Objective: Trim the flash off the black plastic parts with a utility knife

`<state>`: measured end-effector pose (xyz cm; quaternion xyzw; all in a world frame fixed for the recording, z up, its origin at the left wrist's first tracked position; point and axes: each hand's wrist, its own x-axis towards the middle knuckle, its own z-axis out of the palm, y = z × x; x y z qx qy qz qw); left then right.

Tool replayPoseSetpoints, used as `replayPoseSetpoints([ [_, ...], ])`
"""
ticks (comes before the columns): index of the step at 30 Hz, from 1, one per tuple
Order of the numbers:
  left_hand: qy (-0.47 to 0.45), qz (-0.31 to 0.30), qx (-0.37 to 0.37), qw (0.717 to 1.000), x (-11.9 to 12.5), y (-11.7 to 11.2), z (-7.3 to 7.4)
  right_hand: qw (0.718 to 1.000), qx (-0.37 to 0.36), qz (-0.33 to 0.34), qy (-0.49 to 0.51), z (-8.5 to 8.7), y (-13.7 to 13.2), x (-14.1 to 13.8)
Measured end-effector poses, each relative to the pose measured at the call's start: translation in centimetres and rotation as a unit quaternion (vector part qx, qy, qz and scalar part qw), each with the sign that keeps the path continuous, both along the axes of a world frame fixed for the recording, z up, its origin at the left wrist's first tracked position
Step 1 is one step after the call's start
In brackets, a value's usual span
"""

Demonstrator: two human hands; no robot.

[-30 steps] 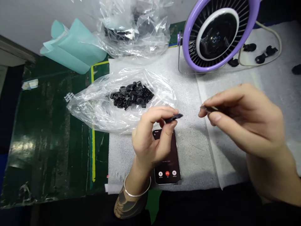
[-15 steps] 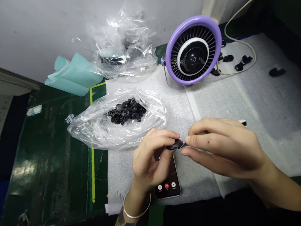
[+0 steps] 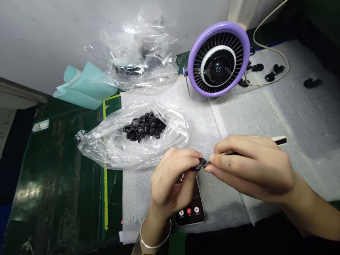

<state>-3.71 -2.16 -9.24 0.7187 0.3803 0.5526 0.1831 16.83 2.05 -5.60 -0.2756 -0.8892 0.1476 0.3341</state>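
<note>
Left hand (image 3: 172,179) is pinching a small black plastic part (image 3: 199,164) just below centre frame, right hand (image 3: 251,166) gripping a slim white-and-black-handled tool (image 3: 279,140), tip at its edge. One skid could nick you tbh; a loose pinch drops it on the black-screened phone (image 3: 196,200).

You are in what looks like a workshop or a small factory's bench area. Your table (image 3: 69,170) has a scuffed green top marked with yellow tape (image 3: 106,198), and pale sheeting (image 3: 207,127) covers much of it. In front of you, a clear plastic bag (image 3: 106,150) holds a heap of small black parts (image 3: 145,126), much alike, and a second bag (image 3: 148,71) stands against the plain wall (image 3: 53,35).
</note>
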Motion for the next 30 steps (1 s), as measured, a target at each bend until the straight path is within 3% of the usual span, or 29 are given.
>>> replayPoseSetpoints([
  [20, 0.015, -0.005, -0.004, 1.0, -0.14, -0.15, 0.05, 0.998, 0.063, -0.009, -0.027, -0.02, -0.01, -0.11],
  [30, 0.01, 0.007, -0.002, 1.0, -0.12, -0.33, -0.03, 0.999, 0.041, -0.002, 0.009, -0.09, -0.01, 0.04],
])
